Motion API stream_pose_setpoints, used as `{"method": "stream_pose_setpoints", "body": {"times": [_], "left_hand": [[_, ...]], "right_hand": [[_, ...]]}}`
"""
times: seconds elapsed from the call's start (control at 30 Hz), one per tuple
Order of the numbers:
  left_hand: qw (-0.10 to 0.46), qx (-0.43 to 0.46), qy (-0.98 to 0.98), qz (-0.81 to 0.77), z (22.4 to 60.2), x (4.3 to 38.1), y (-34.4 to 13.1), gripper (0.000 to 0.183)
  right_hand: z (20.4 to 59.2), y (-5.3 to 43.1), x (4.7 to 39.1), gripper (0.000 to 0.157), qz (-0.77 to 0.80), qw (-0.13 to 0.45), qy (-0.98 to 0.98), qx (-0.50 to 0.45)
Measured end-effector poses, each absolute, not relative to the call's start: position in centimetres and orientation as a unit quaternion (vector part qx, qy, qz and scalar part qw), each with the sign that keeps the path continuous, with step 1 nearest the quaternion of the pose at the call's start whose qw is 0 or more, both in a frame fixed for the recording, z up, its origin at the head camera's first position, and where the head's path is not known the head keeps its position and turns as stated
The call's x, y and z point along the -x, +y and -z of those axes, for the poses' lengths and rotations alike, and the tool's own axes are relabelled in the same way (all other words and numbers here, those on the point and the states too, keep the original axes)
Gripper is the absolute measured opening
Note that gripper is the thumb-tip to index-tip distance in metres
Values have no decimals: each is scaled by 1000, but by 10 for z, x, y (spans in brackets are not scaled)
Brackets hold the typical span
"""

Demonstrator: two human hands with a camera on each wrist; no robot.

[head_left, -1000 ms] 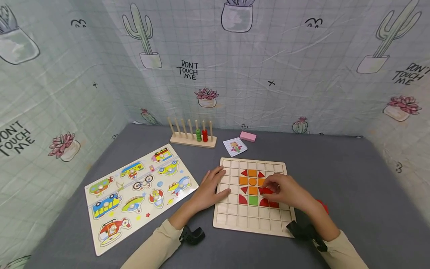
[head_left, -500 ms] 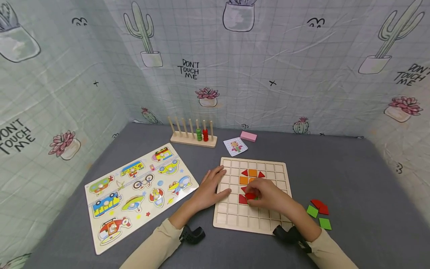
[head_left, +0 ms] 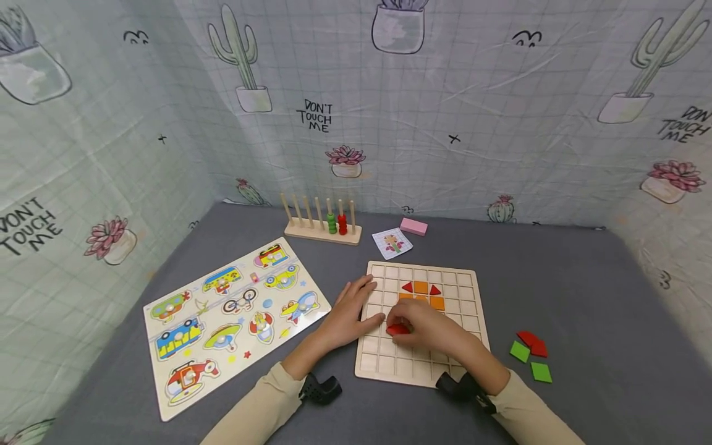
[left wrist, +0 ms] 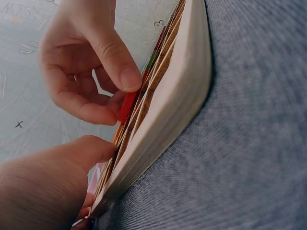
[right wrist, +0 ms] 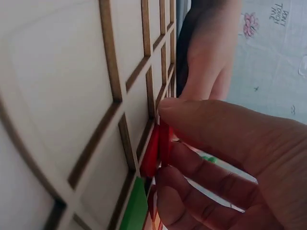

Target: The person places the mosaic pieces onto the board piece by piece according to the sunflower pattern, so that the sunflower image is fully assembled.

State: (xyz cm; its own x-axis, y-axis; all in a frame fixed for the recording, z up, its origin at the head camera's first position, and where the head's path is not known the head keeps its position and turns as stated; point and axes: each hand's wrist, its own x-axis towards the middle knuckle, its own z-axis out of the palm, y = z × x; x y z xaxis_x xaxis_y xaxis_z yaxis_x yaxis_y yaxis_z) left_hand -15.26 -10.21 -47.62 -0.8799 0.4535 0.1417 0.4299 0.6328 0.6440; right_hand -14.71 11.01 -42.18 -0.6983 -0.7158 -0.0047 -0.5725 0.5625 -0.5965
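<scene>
A wooden grid board (head_left: 464, 293) lies flat in the middle of the table, with orange squares (head_left: 421, 287) and small red triangles (head_left: 436, 290) set in its cells. My left hand (head_left: 350, 318) rests along the board's left edge, fingers extended and thumb on the rim. Over the left-centre cells, my right hand (head_left: 431, 327) pinches a red tile (head_left: 397, 329) between thumb and fingertips. In the right wrist view that tile stands close over the grid, beside a red piece (right wrist: 150, 153) and a green square (right wrist: 134, 206) lying in cells. The right hand hides several pieces in the head view.
Right of the board lie loose red pieces (head_left: 533, 343) and green squares (head_left: 541, 372). Behind it are a picture card (head_left: 392, 243), a pink block (head_left: 414, 226) and a peg stand (head_left: 322, 232) with beads. A vehicle puzzle board (head_left: 222, 371) lies at left.
My right hand has moved leftward across the board with the red tile, from the right side of the pattern to its left. My left hand has stayed at the board's edge.
</scene>
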Motion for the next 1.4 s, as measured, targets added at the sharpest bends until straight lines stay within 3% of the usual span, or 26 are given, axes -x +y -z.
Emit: {"method": "stream_pose_setpoints", "body": {"times": [0.87,1.4], "left_hand": [[13,-250,901,-355,475,151,-100,68],[24,-241,901,-359,474,151,-101,69]], "right_hand": [[426,113,142,8,286,114,883,356],[421,161,142,7,318,75,883,337]]}}
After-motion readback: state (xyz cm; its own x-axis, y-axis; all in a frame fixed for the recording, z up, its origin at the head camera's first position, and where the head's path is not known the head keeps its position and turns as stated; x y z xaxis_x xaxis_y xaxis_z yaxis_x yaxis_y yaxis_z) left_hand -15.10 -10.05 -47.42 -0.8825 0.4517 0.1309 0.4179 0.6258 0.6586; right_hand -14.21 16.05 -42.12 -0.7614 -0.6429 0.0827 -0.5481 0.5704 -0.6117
